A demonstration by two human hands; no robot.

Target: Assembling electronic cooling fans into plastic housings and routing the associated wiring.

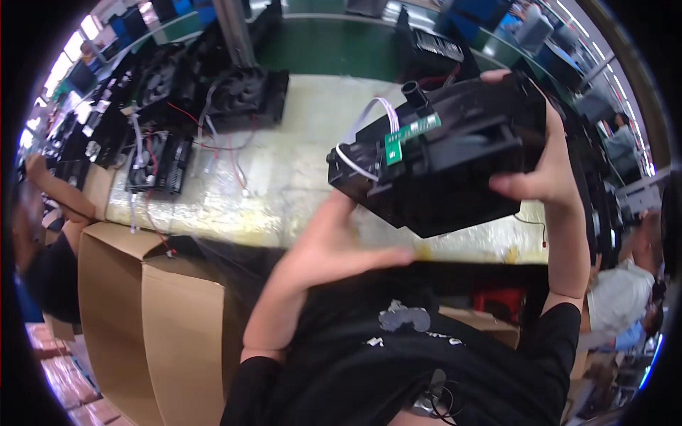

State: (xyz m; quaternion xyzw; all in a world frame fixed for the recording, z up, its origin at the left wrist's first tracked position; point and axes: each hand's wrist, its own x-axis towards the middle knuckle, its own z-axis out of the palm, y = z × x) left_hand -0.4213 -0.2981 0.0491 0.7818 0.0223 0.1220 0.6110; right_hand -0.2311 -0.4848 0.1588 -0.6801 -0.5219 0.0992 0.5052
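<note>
A bulky black plastic housing point(455, 163) is held up, tilted, over the front right of the table. My right hand point(543, 167) grips its right end, thumb on the near side and fingertips over the far edge. A small green circuit board point(403, 139) sits on the housing, with white and purple wires point(389, 112) looping from it. A short black tube point(413, 92) sticks up beside the board. Below the housing's left corner is my left hand point(323, 248), its thumb stretched out to the right, off the housing. Its other fingers are partly hidden behind the corner.
Black fan units point(240, 96) with trailing red and white wires lie at the table's left. An open cardboard box point(181, 312) stands against the near left edge. Further black parts point(433, 53) are at the back right. A co-worker's arm point(60, 192) reaches in at far left.
</note>
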